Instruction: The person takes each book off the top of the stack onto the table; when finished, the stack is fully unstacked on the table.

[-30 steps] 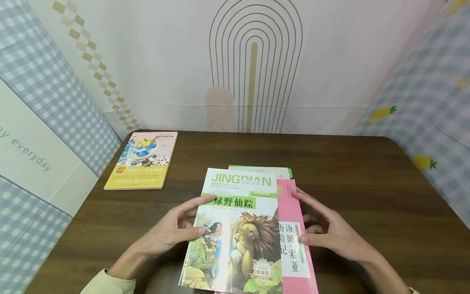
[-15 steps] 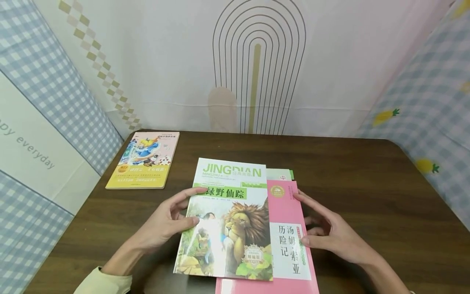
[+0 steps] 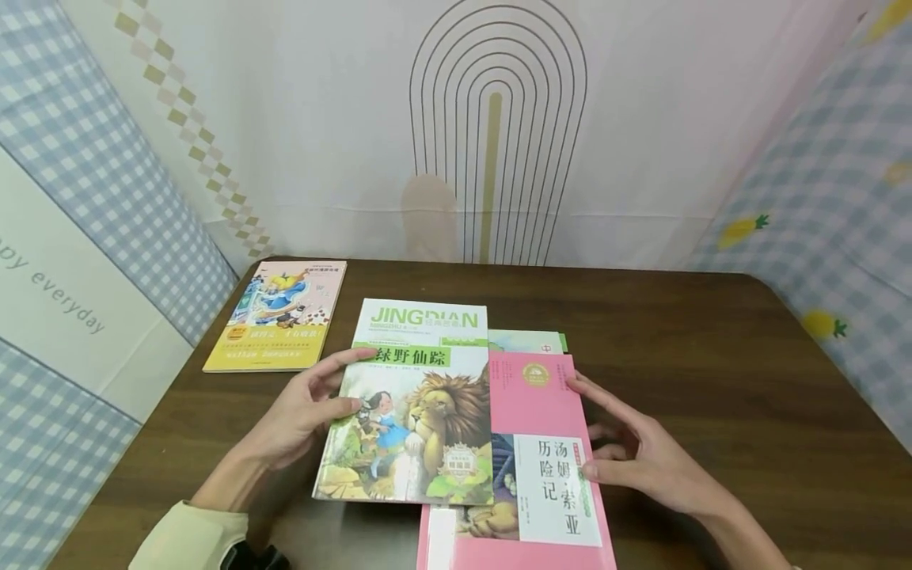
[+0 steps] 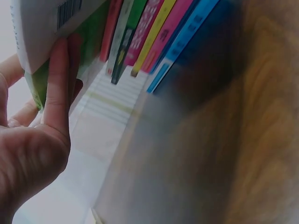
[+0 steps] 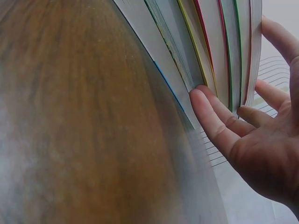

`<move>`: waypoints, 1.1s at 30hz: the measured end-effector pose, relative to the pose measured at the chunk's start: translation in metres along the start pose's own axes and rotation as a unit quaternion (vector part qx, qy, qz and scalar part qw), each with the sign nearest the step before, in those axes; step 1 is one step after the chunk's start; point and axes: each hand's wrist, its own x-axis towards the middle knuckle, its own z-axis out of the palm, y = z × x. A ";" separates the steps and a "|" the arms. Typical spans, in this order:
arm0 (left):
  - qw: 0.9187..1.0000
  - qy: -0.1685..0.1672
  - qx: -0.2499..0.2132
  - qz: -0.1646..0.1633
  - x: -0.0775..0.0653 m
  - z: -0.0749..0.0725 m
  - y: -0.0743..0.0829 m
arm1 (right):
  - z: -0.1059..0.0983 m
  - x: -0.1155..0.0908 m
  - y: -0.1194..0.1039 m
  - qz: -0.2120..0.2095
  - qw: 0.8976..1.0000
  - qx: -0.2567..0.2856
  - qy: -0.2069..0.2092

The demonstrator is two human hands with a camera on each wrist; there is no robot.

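Note:
My left hand (image 3: 295, 416) grips the left edge of a paperback book (image 3: 420, 431) with a lion and a girl on its cover, thumb on top and other fingers underneath. In the left wrist view, the book's white back (image 4: 37, 23) tilts up, apart from the coloured spines (image 4: 145, 39) of the stack. Under its right side lies a pink book (image 3: 530, 404), topmost of several stacked books. Beyond the pink one a green-edged book (image 3: 526, 340) sticks out. Along the stack's right side, my right hand (image 3: 644, 447) rests its fingertips against the page edges (image 5: 215, 51).
A pink and yellow book (image 3: 274, 317) with a girl in blue on it lies at the table's far left corner. The dark wooden table (image 3: 677, 340) ends at a pale patterned cloth (image 3: 342, 142) behind. Checked cloth (image 3: 812, 182) hangs at the sides.
My left hand has carried the lion book left and away from me, baring more of the pink cover beneath. The right hand stays at the stack's right edge.

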 end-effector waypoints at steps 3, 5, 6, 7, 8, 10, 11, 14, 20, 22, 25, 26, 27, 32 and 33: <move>1.000 0.017 0.010 0.001 0.002 -0.007 0.002 | 0.001 0.000 0.000 0.002 1.000 0.000 0.000; 1.000 0.027 0.015 -0.005 0.007 -0.011 0.006 | 0.000 0.000 -0.001 0.003 1.000 -0.001 0.002; 0.999 0.034 0.018 -0.008 0.009 -0.014 0.007 | -0.001 0.000 -0.001 0.006 1.000 -0.002 0.003; 0.999 0.041 0.022 -0.012 0.012 -0.016 0.008 | -0.001 0.000 -0.001 0.008 1.000 -0.001 0.004; 0.999 0.045 0.023 -0.017 0.014 -0.018 0.009 | -0.001 0.000 -0.001 0.007 1.000 -0.002 0.004; 0.998 0.047 0.017 -0.021 0.019 -0.025 0.010 | -0.002 0.000 -0.001 0.009 1.000 0.000 0.004; 0.999 0.047 0.012 -0.024 0.021 -0.028 0.010 | -0.002 0.000 -0.001 0.009 1.000 0.001 0.004; 0.999 0.039 -0.013 -0.028 0.027 -0.039 0.011 | -0.001 0.000 0.000 0.004 1.000 0.006 0.001; 0.998 0.046 -0.028 -0.027 0.036 -0.057 0.012 | -0.001 0.000 0.000 -0.005 1.000 0.007 -0.005; 0.998 0.047 -0.032 -0.024 0.039 -0.061 0.011 | -0.001 0.000 0.000 -0.005 1.000 0.007 -0.005; 0.998 0.045 -0.045 -0.023 0.043 -0.067 0.010 | -0.001 0.000 0.000 -0.005 1.000 0.007 -0.005; 0.997 0.043 -0.052 -0.024 0.044 -0.069 0.010 | -0.001 0.000 0.000 -0.004 1.000 0.007 -0.003; 0.997 0.043 -0.054 -0.023 0.046 -0.070 0.010 | -0.001 0.000 0.000 -0.004 1.000 0.006 -0.003; 0.997 0.048 -0.065 -0.015 0.051 -0.080 0.008 | -0.001 0.000 0.001 0.000 1.000 0.007 -0.002; 0.997 0.050 -0.064 -0.012 0.052 -0.083 0.007 | -0.001 0.000 0.001 -0.002 1.000 0.007 -0.003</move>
